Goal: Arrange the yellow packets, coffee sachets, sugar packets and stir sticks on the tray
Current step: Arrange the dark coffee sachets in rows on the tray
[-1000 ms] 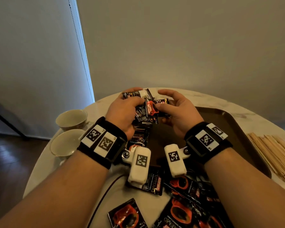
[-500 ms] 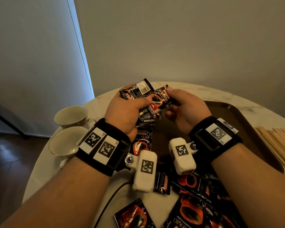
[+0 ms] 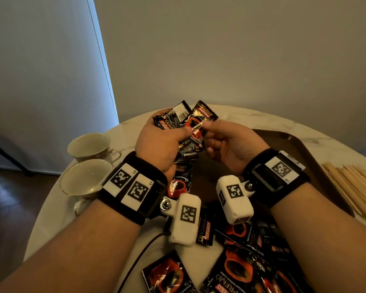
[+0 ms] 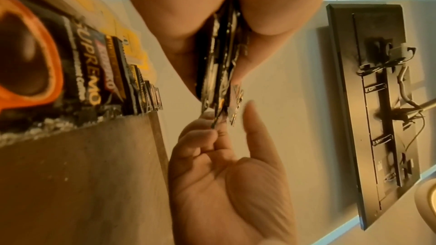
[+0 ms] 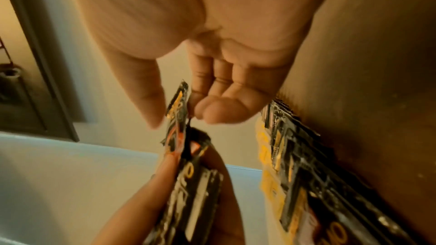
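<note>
Several coffee sachets (image 3: 179, 121) stand fanned in the left hand (image 3: 159, 144), gripped. The right hand (image 3: 230, 144), just beside, seemingly pinches one sachet's edge above the tray (image 3: 304, 149).

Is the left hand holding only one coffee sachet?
No, the left hand grips several coffee sachets fanned out together.
</note>
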`<state>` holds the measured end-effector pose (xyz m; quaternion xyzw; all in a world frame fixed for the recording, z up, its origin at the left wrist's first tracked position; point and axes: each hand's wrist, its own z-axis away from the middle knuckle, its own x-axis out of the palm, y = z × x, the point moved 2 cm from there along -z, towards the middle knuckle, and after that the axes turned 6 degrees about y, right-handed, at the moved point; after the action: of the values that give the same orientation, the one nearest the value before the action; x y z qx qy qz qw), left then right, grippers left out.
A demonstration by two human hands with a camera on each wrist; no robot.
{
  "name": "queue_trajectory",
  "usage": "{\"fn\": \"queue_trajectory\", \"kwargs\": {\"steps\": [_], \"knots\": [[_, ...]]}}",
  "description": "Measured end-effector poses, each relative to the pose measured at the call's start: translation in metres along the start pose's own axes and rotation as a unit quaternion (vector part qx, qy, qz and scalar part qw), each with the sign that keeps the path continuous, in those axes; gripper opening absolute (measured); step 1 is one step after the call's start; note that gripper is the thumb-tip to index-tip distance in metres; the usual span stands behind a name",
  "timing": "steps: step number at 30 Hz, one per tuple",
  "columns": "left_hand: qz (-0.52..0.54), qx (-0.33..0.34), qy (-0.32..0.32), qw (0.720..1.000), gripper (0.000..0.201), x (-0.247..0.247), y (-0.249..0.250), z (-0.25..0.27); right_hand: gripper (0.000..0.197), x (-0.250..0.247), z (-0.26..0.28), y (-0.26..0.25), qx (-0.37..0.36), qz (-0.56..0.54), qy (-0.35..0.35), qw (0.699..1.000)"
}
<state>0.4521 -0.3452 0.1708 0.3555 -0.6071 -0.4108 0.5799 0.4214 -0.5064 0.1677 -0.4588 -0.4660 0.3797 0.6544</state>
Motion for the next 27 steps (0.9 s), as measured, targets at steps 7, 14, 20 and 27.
{"fn": "queue_trajectory", "kwargs": {"steps": [7,14,20,27], "knots": [[0.0,0.018,0.041,0.999,0.057,-0.002,0.002,-0.002,0.009,-0.004,-0.012,-0.007,-0.004,-0.076,0.096,0.992],[-0.063,0.1,0.071,0.99,0.052,-0.005,0.011,-0.002,0.005,-0.027,-0.07,-0.009,0.061,0.105,0.224,0.967],[-0.072,0.116,0.088,0.987,0.052,-0.011,0.011,-0.006,0.009,-0.028,-0.101,-0.008,0.077,0.32,0.217,0.919],[-0.076,0.122,0.088,0.986,0.051,-0.011,0.008,-0.007,0.013,-0.025,-0.115,-0.008,0.089,0.369,0.209,0.901]]}}
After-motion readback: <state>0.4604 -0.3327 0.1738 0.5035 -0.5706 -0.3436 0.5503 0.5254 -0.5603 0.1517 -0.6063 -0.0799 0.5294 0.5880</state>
